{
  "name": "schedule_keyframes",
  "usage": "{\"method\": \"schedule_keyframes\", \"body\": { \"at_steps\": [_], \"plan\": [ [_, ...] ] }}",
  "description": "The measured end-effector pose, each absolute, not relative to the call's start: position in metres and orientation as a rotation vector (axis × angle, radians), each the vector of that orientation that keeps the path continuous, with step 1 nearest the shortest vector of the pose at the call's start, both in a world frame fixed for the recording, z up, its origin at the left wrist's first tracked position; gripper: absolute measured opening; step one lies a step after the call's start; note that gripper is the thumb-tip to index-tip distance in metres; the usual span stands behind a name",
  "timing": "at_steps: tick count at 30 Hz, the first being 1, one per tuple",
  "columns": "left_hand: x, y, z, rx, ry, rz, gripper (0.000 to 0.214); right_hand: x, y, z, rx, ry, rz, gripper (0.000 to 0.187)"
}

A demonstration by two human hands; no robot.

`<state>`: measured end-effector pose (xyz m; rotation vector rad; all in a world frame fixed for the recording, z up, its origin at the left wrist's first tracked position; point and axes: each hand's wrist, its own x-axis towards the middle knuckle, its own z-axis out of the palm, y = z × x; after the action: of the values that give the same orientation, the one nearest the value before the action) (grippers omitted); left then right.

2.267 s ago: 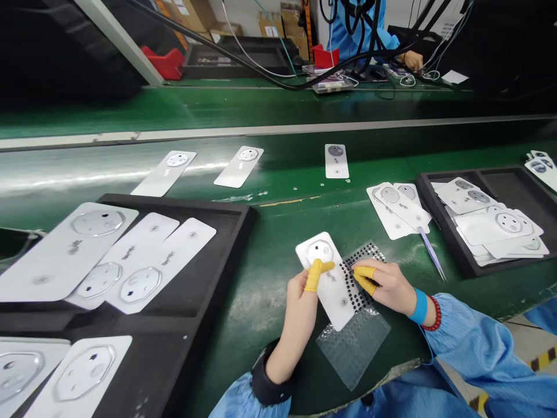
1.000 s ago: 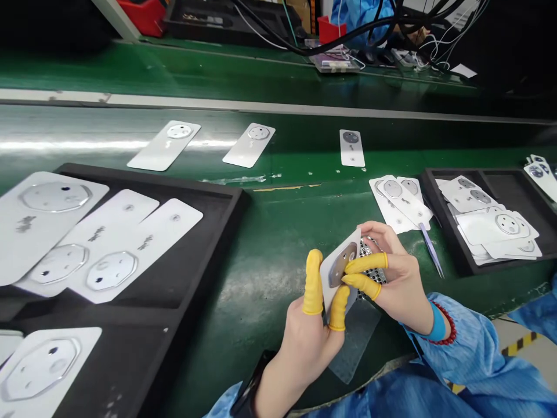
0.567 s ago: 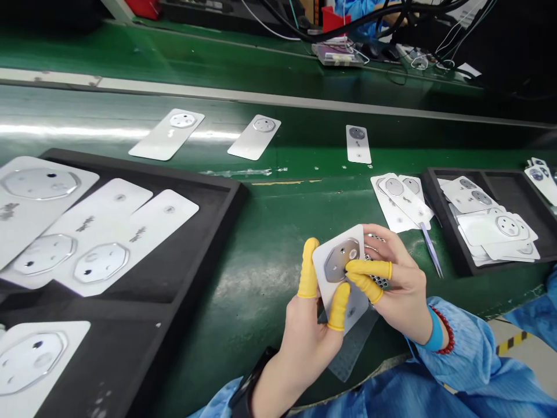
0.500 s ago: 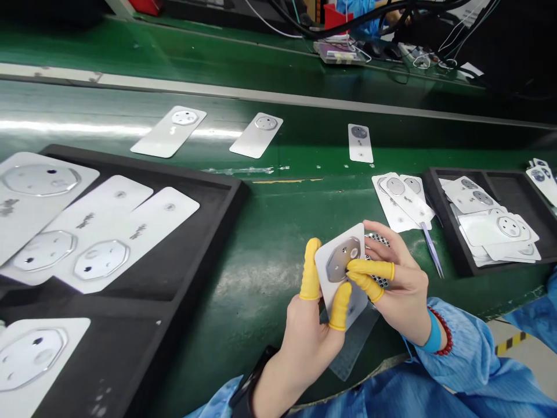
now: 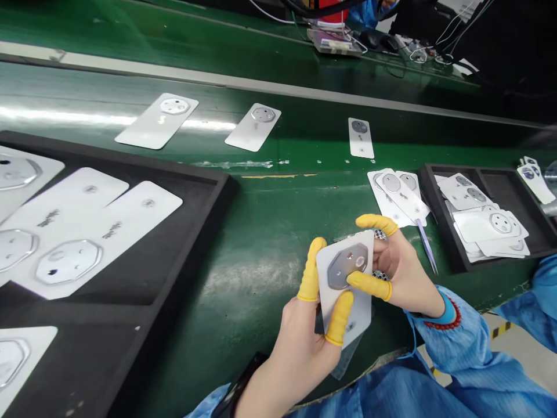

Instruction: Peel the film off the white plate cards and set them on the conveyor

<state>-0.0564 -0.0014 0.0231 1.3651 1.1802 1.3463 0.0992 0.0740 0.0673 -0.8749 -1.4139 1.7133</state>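
Between the yellow-sleeved thumb and forefinger of my left hand (image 5: 307, 337) is a white phone back cover (image 5: 346, 290), held up and tilted, its dark camera ring facing me. My right hand (image 5: 402, 270) is closed at the cover's right edge. Its yellow-sleeved thumb presses on the camera ring, the forefinger is raised off, and the other fingers curl behind the cover, partly hidden. Behind the hands a perforated metal piece (image 5: 380, 234) shows in part. A clear plastic sheet (image 5: 347, 360) lies below the cover.
At left, a black tray (image 5: 191, 232) holds several covers. Three covers (image 5: 252, 129) lie spaced along the green bench (image 5: 261, 220). Toward the right are a small stack of covers (image 5: 400, 200), purple tweezers (image 5: 427, 247) and another black tray (image 5: 500, 180) with covers piled in it. Another person's blue sleeve (image 5: 533, 307) appears far right.
My right forefinger has lifted off the camera ring and straightened, while the thumb has moved onto it. The cover has turned a little more upright. The view has shifted slightly.
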Motion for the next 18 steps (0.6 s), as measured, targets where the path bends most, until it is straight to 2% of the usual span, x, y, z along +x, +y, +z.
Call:
{"method": "schedule_keyframes", "body": {
  "at_steps": [5, 12, 18],
  "plan": [
    [-0.055, -0.004, 0.028, 1.175, 1.038, 1.295, 0.078, 0.107, 0.078, 0.074, -0.893, -1.472, 1.843, 0.046],
    [-0.054, 0.004, 0.048, 1.006, 0.94, 1.22, 0.052, 0.109, 0.08, 0.07, -0.776, -1.387, 1.984, 0.046],
    [-0.055, 0.002, 0.042, 0.987, 0.93, 1.232, 0.031, 0.106, 0.07, 0.067, -0.87, -1.425, 1.843, 0.048]
  ]
}}
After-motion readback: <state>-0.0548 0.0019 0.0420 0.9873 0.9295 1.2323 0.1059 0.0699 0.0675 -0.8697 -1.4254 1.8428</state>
